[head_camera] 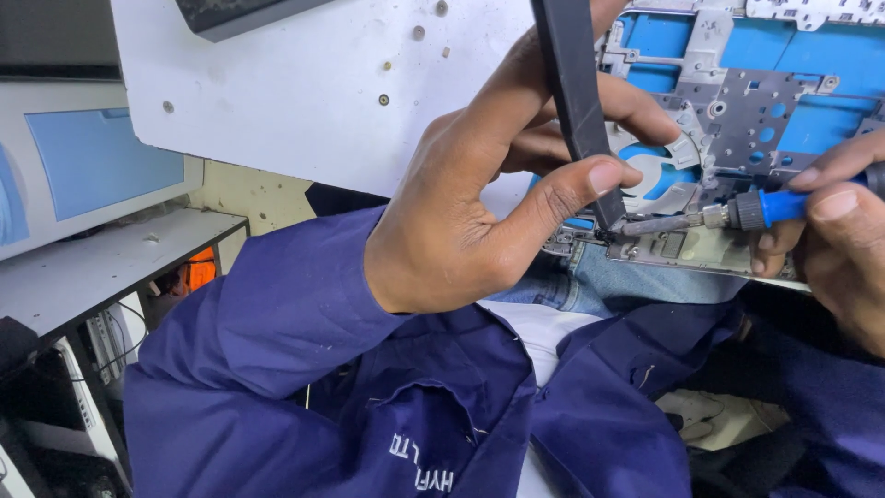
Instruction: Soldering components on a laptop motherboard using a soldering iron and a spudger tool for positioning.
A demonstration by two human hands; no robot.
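Note:
My left hand grips a flat black bar, thumb and fingers pinching it, and its lower tip rests at the near edge of an opened laptop chassis with blue and grey metal parts. My right hand holds a screwdriver with a blue handle; its metal shaft points left and meets the bar's tip on a silver bracket. The chassis lies across my lap, over jeans and a dark blue jacket.
A white panel with several small screws on it stands behind my left hand. At the left are a grey shelf and a pale machine with a blue panel. Cables hang under the shelf.

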